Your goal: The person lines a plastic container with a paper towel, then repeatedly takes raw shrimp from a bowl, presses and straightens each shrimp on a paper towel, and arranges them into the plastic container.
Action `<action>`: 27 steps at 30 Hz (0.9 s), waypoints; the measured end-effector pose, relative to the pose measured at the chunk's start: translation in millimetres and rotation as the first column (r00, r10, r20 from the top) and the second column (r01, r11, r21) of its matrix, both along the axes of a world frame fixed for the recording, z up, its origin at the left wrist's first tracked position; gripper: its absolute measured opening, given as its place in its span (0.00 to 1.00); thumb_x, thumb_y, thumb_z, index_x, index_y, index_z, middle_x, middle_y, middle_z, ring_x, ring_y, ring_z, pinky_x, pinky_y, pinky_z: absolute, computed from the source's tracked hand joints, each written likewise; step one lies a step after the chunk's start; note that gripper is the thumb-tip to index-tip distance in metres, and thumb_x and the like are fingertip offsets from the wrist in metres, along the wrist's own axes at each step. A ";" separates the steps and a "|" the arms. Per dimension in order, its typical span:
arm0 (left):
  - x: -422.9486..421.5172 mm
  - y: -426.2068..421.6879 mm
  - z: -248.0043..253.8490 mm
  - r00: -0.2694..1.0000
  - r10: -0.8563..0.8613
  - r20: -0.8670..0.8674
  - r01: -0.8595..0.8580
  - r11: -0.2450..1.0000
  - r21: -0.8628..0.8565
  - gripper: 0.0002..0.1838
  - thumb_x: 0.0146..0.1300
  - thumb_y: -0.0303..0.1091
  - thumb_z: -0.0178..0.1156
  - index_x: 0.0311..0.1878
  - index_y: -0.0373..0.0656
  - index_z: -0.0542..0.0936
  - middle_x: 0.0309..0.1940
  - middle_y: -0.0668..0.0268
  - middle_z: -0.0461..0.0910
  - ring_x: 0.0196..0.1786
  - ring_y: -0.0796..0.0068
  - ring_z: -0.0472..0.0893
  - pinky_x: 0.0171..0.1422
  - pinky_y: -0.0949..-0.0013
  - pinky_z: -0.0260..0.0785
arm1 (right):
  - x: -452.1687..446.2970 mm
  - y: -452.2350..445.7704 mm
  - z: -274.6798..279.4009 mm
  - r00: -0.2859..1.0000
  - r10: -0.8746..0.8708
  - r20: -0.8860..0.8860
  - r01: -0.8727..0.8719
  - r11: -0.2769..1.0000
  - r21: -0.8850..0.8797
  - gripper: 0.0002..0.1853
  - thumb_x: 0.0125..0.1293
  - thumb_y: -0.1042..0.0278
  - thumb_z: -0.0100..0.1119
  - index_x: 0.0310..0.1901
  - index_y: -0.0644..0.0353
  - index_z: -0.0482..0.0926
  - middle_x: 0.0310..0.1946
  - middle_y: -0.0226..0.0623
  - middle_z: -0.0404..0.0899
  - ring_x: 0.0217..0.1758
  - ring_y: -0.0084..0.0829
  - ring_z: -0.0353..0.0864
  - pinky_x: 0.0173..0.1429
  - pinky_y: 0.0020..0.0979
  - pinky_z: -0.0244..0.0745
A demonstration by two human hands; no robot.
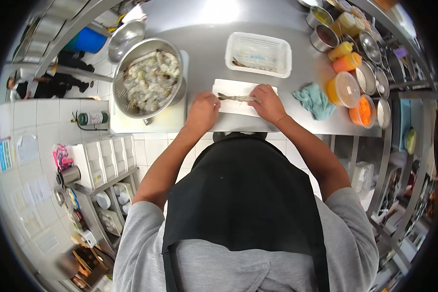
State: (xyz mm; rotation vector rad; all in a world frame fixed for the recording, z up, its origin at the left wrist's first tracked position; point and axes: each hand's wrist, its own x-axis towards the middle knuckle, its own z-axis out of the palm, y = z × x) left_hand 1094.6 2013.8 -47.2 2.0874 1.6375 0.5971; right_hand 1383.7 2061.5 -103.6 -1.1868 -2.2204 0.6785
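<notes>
A thin greyish shrimp (236, 98) lies stretched out across a small white board (238, 111) at the front edge of the steel counter. At its left end is my left hand (204, 111), fingers bent and closed around the tip. My right hand (267, 103) pinches the other end, its fingertips together. Behind the board stands a white rectangular tub (283, 58) with a few shrimp at its bottom. To the left, a metal colander (118, 92) full of peeled-looking grey shrimp rests over a larger white cutting board (173, 119).
A teal cloth (315, 101) lies right of the small board. Beyond it are an orange-filled tub (362, 113), a lidded container (344, 89), sauce bottles (347, 62) and metal pots (324, 38). An empty metal bowl (126, 41) stands behind the colander. Another person (53, 85) is far left.
</notes>
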 end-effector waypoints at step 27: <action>-380.3 -118.1 169.3 0.081 -0.083 0.993 -0.414 0.903 0.109 0.20 0.77 0.37 0.65 0.66 0.36 0.84 0.77 0.47 0.78 0.81 0.42 0.75 0.84 0.39 0.69 | -8.0 7.6 0.1 0.986 0.077 0.150 -0.084 0.996 0.044 0.15 0.59 0.72 0.79 0.45 0.61 0.82 0.47 0.49 0.82 0.56 0.55 0.79 0.64 0.51 0.74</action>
